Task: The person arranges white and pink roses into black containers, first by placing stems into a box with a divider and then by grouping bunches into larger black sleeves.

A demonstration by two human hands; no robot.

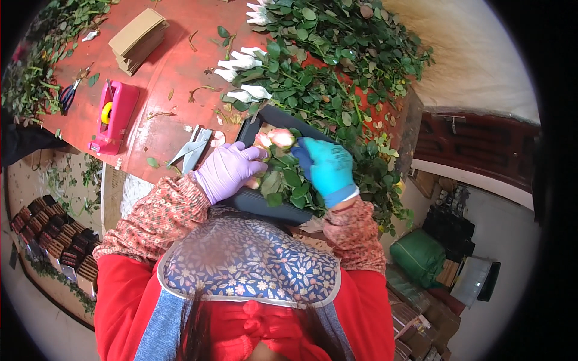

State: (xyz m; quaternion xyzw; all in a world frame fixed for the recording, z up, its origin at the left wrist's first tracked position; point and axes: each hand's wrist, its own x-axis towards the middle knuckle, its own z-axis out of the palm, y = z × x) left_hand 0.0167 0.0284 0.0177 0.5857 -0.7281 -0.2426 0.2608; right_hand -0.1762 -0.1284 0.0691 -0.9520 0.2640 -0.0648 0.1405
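Pale pink roses (280, 138) with green leaves lie over a dark open box (247, 203) in front of me. My left hand (229, 171), in a lilac glove, is closed at the left side of the blooms, its fingers bent around them. A further pale bloom shows below its thumb. My right hand (327, 165), in a teal glove with dark blue fingertips, is curled over the leafy stems just right of the blooms. Its fingertips are slightly blurred, and the leaves partly hide what they grip.
Left of the box lie a grey stapler (191, 149), a pink tape dispenser (114, 117), scissors (68, 95) and stacked cardboard pieces (138, 41). Leafy rose bunches with white-sleeved heads (244, 61) cover the far right of the red table (180, 72). Trimmed stems lie scattered.
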